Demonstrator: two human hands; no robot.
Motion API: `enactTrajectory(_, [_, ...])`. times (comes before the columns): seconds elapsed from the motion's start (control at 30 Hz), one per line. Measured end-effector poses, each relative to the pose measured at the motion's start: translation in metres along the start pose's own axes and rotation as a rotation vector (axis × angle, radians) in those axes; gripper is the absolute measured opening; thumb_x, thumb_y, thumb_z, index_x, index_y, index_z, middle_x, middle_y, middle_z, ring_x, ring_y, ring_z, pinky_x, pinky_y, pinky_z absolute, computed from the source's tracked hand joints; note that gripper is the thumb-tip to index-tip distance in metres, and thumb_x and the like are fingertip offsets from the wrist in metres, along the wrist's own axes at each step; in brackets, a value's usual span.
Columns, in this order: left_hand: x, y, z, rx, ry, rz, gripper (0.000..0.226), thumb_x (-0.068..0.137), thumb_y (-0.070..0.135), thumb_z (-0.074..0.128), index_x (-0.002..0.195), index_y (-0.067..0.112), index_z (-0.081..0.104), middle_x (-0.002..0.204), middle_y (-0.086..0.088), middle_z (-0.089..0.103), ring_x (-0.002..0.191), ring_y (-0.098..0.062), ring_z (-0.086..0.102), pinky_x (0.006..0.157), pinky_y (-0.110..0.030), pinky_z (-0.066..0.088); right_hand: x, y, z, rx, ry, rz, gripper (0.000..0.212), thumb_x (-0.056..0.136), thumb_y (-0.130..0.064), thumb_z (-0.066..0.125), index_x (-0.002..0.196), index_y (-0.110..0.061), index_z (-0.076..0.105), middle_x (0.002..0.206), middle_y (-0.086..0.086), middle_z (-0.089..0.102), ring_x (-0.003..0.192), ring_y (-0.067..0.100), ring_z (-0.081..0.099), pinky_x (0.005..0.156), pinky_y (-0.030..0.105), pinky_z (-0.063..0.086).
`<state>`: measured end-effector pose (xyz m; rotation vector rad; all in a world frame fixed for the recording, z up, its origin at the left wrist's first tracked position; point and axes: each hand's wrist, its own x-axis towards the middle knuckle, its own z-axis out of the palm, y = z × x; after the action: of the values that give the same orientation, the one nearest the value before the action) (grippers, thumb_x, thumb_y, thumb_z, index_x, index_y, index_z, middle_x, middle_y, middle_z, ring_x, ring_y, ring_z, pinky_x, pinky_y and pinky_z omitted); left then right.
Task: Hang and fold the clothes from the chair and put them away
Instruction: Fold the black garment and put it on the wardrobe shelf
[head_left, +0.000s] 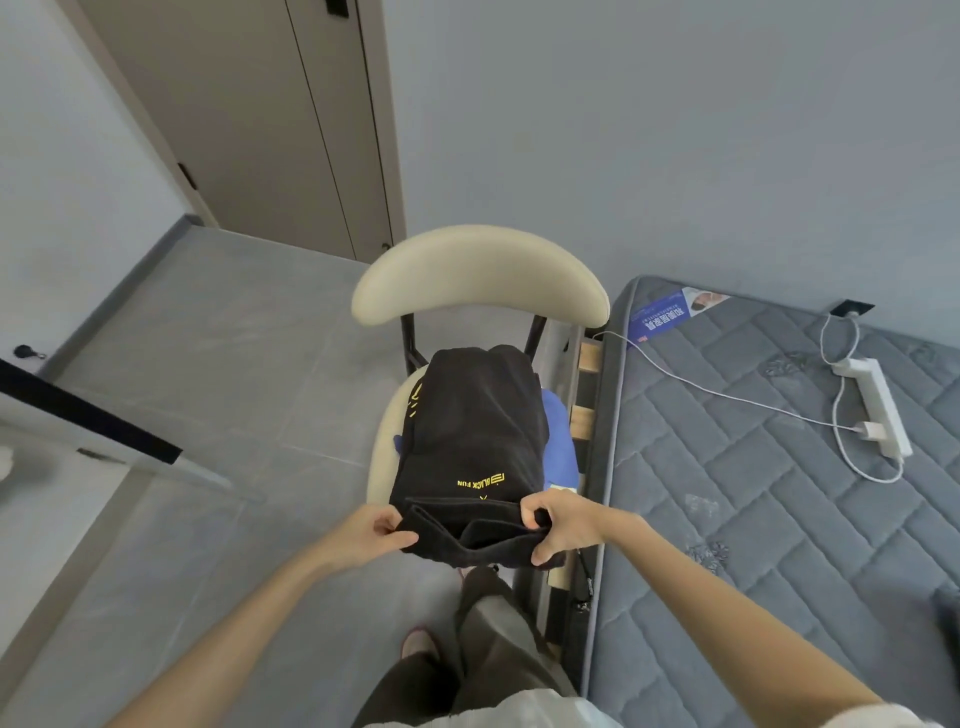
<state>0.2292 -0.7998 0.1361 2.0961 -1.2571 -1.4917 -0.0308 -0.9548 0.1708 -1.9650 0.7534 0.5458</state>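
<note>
On the chair seat, head view: one black garment (467, 431), roughly folded, yellow lettering uppermost, is laid over a blue garment (561, 441) of which only the right edge is seen. The chair (478, 270) has a cream padded backrest and seat and dark legs. It is set just beside a grey quilted mattress (753, 493).

Left hand (374, 532): the near left corner of the black garment is pinched between thumb and curled fingers.

Right hand (563, 525): the near right corner is gripped, fingers curled over the top layers, thumb on the near side.

The near edge is held slightly off the seat between the two hands, while the far part rests on the pile.

Handling, as judged: soft, limp, light cloth, not fragile. The stacked layers are likely to slide apart or sag in the middle if lifted by the corners alone. Hold is best taken at both near corners through all layers.

Also noted: a white power strip (878, 405) with cable on the mattress, and a door (234, 104) behind.
</note>
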Motion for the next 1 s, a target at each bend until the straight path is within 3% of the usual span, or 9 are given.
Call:
enactTrajectory(0.13, [0.041, 0.013, -0.009, -0.106, 0.148, -0.043, 0.019, 0.089, 0.028, 0.064, 0.082, 0.012, 0.056, 0.079, 0.002, 0.057, 0.080, -0.014, 0.056, 0.067, -0.018, 0.041, 0.027, 0.017, -0.029, 0.091, 0.125, 0.007, 0.040, 0.075, -0.006, 0.075, 0.074, -0.024, 0.039, 0.088, 0.000, 0.050, 0.081, 0.019, 0.049, 0.073, 0.031, 0.044])
enactTrajectory(0.3, [0.102, 0.021, -0.010, -0.250, 0.182, -0.177, 0.033, 0.094, 0.037, 0.054, 0.114, 0.011, 0.052, 0.113, -0.001, 0.058, 0.109, -0.021, 0.057, 0.092, -0.034, 0.049, 0.078, 0.048, -0.051, 0.303, 0.315, 0.076, 0.042, 0.082, -0.003, 0.070, 0.101, -0.020, 0.036, 0.105, 0.006, 0.054, 0.088, 0.025, 0.059, 0.060, 0.016, 0.051])
enactTrajectory(0.43, [0.145, 0.010, 0.001, -0.377, 0.277, -0.243, 0.027, 0.094, 0.039, 0.054, 0.110, 0.019, 0.048, 0.117, -0.001, 0.057, 0.103, -0.016, 0.056, 0.083, -0.024, 0.047, 0.115, 0.077, -0.044, 0.508, 0.473, 0.198, 0.055, 0.080, -0.009, 0.075, 0.118, -0.019, 0.037, 0.115, 0.006, 0.054, 0.101, 0.023, 0.058, 0.086, 0.034, 0.055])
enactTrajectory(0.53, [0.169, -0.003, 0.009, -0.543, 0.357, -0.335, 0.040, 0.090, 0.041, 0.060, 0.123, 0.025, 0.042, 0.126, -0.002, 0.053, 0.109, -0.019, 0.056, 0.084, -0.025, 0.048, 0.136, 0.092, -0.032, 0.644, 0.563, 0.297, 0.053, 0.080, -0.013, 0.076, 0.120, -0.018, 0.041, 0.116, 0.001, 0.054, 0.101, 0.017, 0.055, 0.089, 0.031, 0.051])
enactTrajectory(0.67, [0.180, -0.026, 0.024, -0.455, 0.173, -0.500, 0.067, 0.083, 0.060, 0.056, 0.136, 0.022, 0.040, 0.139, -0.002, 0.048, 0.124, -0.027, 0.049, 0.103, -0.044, 0.044, 0.153, 0.102, -0.012, 0.731, 0.664, 0.415, 0.055, 0.080, -0.022, 0.077, 0.122, -0.017, 0.042, 0.114, -0.003, 0.053, 0.102, 0.020, 0.057, 0.092, 0.032, 0.050])
enactTrajectory(0.73, [0.176, -0.035, 0.033, -0.348, 0.088, -0.525, 0.075, 0.080, 0.064, 0.057, 0.139, 0.022, 0.039, 0.140, -0.002, 0.047, 0.127, -0.028, 0.047, 0.104, -0.046, 0.043, 0.154, 0.105, 0.000, 0.808, 0.664, 0.482, 0.060, 0.078, -0.031, 0.078, 0.124, -0.017, 0.042, 0.115, -0.003, 0.056, 0.101, 0.018, 0.058, 0.087, 0.025, 0.049])
enactTrajectory(0.8, [0.172, -0.041, 0.041, -0.291, 0.062, -0.491, 0.075, 0.083, 0.058, 0.058, 0.144, 0.021, 0.034, 0.144, -0.002, 0.044, 0.131, -0.029, 0.043, 0.107, -0.046, 0.041, 0.150, 0.110, 0.014, 0.844, 0.555, 0.547, 0.068, 0.075, -0.041, 0.079, 0.128, -0.016, 0.044, 0.115, -0.004, 0.057, 0.103, 0.016, 0.057, 0.086, 0.022, 0.048])
enactTrajectory(0.9, [0.169, -0.043, 0.049, -0.296, 0.083, -0.368, 0.061, 0.094, 0.043, 0.049, 0.146, 0.016, 0.031, 0.147, -0.006, 0.041, 0.134, -0.028, 0.040, 0.110, -0.045, 0.036, 0.141, 0.118, 0.038, 0.838, 0.359, 0.557, 0.075, 0.072, -0.037, 0.082, 0.134, -0.016, 0.045, 0.126, -0.001, 0.057, 0.118, 0.020, 0.054, 0.103, 0.038, 0.046])
enactTrajectory(1.0, [0.167, -0.038, 0.051, -0.284, 0.146, -0.327, 0.055, 0.098, 0.041, 0.040, 0.147, 0.016, 0.030, 0.147, -0.007, 0.041, 0.134, -0.029, 0.040, 0.112, -0.045, 0.034, 0.136, 0.118, 0.048, 0.862, 0.364, 0.526, 0.056, 0.083, -0.032, 0.074, 0.131, -0.018, 0.048, 0.125, -0.002, 0.059, 0.119, 0.020, 0.055, 0.096, 0.030, 0.049])
